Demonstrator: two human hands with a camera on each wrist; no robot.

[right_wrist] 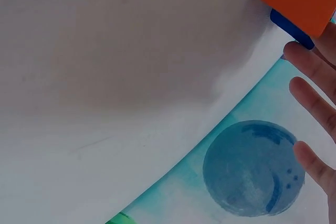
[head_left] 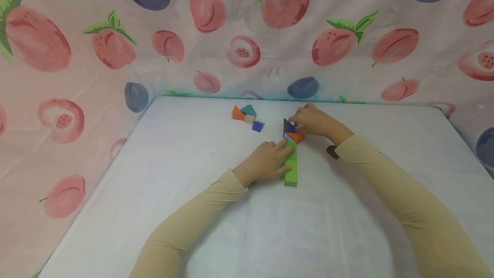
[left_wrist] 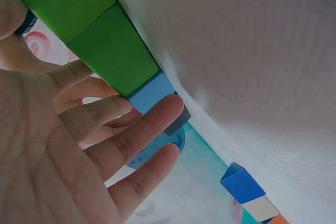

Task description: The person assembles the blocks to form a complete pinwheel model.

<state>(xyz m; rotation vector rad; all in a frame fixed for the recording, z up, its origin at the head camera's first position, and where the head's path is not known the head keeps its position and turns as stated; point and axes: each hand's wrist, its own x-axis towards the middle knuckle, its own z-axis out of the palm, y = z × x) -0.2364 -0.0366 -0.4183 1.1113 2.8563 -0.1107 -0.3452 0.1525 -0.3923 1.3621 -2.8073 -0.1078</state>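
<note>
Two long green blocks (head_left: 291, 173) lie end to end in a row, with a light blue block (left_wrist: 152, 92) at their far end. My left hand (head_left: 268, 161) reaches in from the left, its straight fingers resting on the green blocks and beside the light blue one. At the far end, my right hand (head_left: 314, 120) pinches a dark blue block (head_left: 291, 128) between thumb and forefinger. Its other fingers extend loosely in the right wrist view. An orange triangular block (head_left: 296, 137) overlaps the blue one, and a dark grey block (head_left: 286, 125) stands just left of it.
Left of the row, toward the back of the white table (head_left: 216, 226), sit an orange wedge (head_left: 237, 113), a teal triangle (head_left: 248, 110), a beige block (head_left: 250, 119) and a small blue block (head_left: 258, 126). A fruit-print cloth (head_left: 278, 63) rises behind the table's back edge.
</note>
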